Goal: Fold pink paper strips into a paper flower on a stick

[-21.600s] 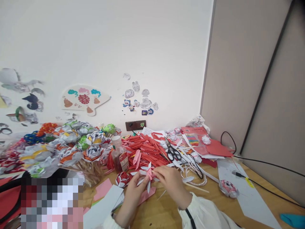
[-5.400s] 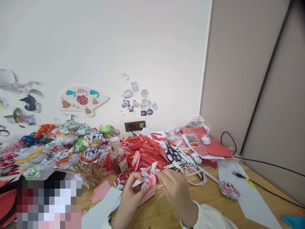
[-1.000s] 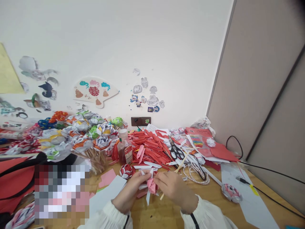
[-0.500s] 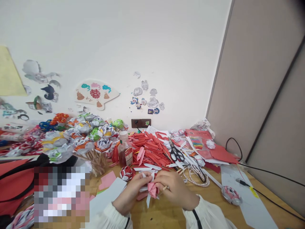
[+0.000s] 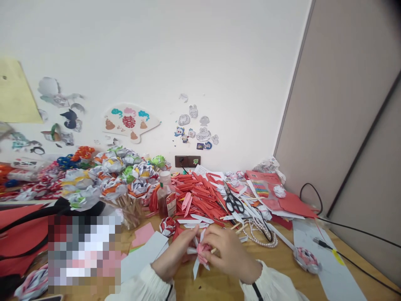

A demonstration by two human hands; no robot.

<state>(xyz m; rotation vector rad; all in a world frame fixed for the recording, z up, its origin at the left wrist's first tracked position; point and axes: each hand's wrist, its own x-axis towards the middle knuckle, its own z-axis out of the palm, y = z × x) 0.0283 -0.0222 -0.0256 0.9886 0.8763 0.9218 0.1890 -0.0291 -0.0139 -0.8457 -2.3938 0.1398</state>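
Between my two hands, low over the front of the table, is a pink and white folded paper flower (image 5: 203,253) with white strips sticking out around it. My left hand (image 5: 179,253) is closed on the flower's left side, its fingers partly hidden. Fingers of my right hand (image 5: 228,253) are pinched on the flower's right side, where a short bit of thin stick shows. Just beyond my left hand lies a red and white paper flower (image 5: 168,226). White folded strips (image 5: 194,220) lie right behind both hands.
A heap of red folded strips (image 5: 200,194) fills the middle back. Near it are a glue bottle (image 5: 166,196), black-handled scissors (image 5: 234,204) and a bead string (image 5: 261,234). Many paper flowers (image 5: 114,165) stand at left. One pink-white flower (image 5: 307,259) lies at right beside a cable (image 5: 354,261).
My right fingers have shifted onto the front of the pink flower, and the flower has turned a little. My left hand has straightened somewhat beside it. The whole view has shifted slightly.
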